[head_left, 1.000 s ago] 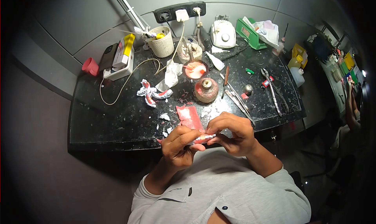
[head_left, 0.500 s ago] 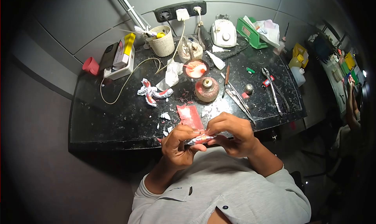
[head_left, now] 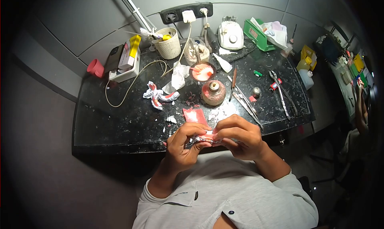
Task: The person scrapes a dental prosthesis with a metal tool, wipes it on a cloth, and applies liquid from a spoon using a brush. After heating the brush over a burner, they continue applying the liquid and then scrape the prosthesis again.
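Over the table's front edge, my left hand (head_left: 183, 146) and my right hand (head_left: 239, 137) close from both sides on a small white and pink piece (head_left: 206, 138). It looks like a plaster dental cast with pink wax on it; fingers cover much of it. Thumbs lie beneath and fingertips press on top. Just beyond my fingers lies a pink wax sheet (head_left: 195, 116), its near end hidden by my left hand. White plaster crumbs (head_left: 171, 119) are scattered beside it. A pinkish spirit lamp (head_left: 213, 93) stands behind, below a small pan of pink wax (head_left: 203, 72).
At left lie white and pink cast pieces (head_left: 158, 96), crumpled tissue (head_left: 177, 78) and a phone (head_left: 115, 58). On the right are a wax knife (head_left: 233, 83), metal tools (head_left: 246, 103) and pliers (head_left: 280, 94). A basket (head_left: 169, 48), white control unit (head_left: 231, 36) and green bin (head_left: 258, 35) line the back.
My fingers have shifted on the held piece, which has tilted so more white shows at its top. My left thumb has moved in under it. The whole view has shifted slightly.
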A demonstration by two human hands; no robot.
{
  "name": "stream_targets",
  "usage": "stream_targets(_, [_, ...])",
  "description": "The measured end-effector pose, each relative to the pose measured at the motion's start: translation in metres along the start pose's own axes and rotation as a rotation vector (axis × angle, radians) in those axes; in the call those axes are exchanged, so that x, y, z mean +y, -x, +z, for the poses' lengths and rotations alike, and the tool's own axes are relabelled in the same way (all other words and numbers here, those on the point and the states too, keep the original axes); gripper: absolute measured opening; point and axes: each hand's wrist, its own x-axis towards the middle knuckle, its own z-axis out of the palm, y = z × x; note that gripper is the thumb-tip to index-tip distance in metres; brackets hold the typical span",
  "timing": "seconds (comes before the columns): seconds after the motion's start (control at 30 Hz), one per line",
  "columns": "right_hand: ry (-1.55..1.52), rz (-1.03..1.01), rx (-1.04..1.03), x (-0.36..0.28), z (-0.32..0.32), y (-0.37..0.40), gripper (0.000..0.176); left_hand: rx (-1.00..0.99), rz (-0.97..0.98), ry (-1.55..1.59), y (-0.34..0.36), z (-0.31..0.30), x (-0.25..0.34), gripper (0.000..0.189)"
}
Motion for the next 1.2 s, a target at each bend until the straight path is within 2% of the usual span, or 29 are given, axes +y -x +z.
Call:
stream_targets(0.37, [0.035, -0.001, -0.068, 0.0, -0.001, 0.003, 0.04, 0.055, 0.073, -0.094, -0.001, 0.002, 0.004, 0.027])
stream_targets(0.43, [0.019, 0.0, -0.056, 0.001, 0.001, 0.005, 0.041, 0.071, 0.143, -0.152, 0.0, 0.004, 0.006, 0.028])
stream_targets(0.77, [0.031, -0.052, -0.032, -0.001, 0.004, 0.004, 0.041, 0.033, 0.203, -0.104, 0.002, 0.003, 0.004, 0.033])
stream_targets(0.87, [0.033, -0.031, -0.048, -0.002, 0.0, 0.003, 0.042, 0.068, 0.144, -0.126, 0.003, 0.003, 0.0, 0.027])
stream_targets(0.97, [0.019, -0.065, -0.056, 0.002, -0.002, 0.004, 0.044, -0.033, 0.115, 0.009, 0.004, -0.001, -0.013, 0.031])
stream_targets(1.03, [0.006, -0.09, -0.044, 0.004, -0.004, 0.003, 0.045, -0.042, -0.144, 0.645, 0.005, 0.003, -0.011, 0.037])
stream_targets(1.1, [0.037, -0.11, -0.059, 0.004, -0.007, 0.0, 0.046, -0.08, -0.162, 0.583, 0.004, 0.002, -0.008, 0.033])
stream_targets(1.17, [0.054, -0.114, -0.065, 0.01, -0.006, 0.004, 0.047, 0.0, -0.355, 0.596, 0.005, 0.004, -0.006, 0.023])
stream_targets(1.2, [0.064, -0.112, -0.054, 0.01, -0.005, 0.003, 0.047, 0.029, -0.332, 0.53, 0.002, 0.007, -0.004, 0.016])
